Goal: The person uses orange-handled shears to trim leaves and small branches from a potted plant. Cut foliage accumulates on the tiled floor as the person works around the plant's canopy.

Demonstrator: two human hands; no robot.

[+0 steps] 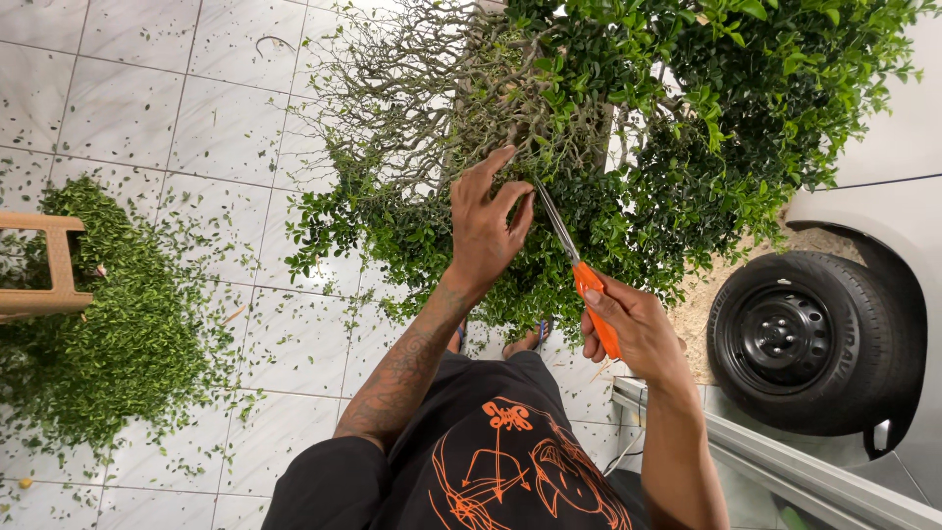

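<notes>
A floor of pale, marbled square tiles (147, 108) runs under everything, strewn with small green leaf clippings. The landmark is the dense, small-leaved green shrub (687, 128) that fills the upper middle and right of the view; its left portion is already stripped to bare grey twigs (412, 79), while the right is full of foliage. Well to the left of the shrub lies a heaped pile of cut green leaves (108, 324), with the corner of a tan wooden stool (49, 265) standing over it. Below and to the right of the shrub sits the black tyre and dark steel wheel (800, 339) of a white vehicle, and beside that a grey metal rail (785, 466).

The left hand (488, 224) reaches into the shrub's lower middle, fingers spread apart and pressing the foliage aside rather than clamped on any one stem. The right hand (633, 329) is closed around the handles of orange-handled, steel-bladed scissors (574, 255), whose blades point up into the leaves just right of the left hand; whether the blades are parted I cannot tell.

By the look of it, the trimming is mid-way: a twig is being picked out and the blades lined up to it. The next cut would call for the left fingers to stay clear of the blades, and for the tips to be set close to the stem before they close.
</notes>
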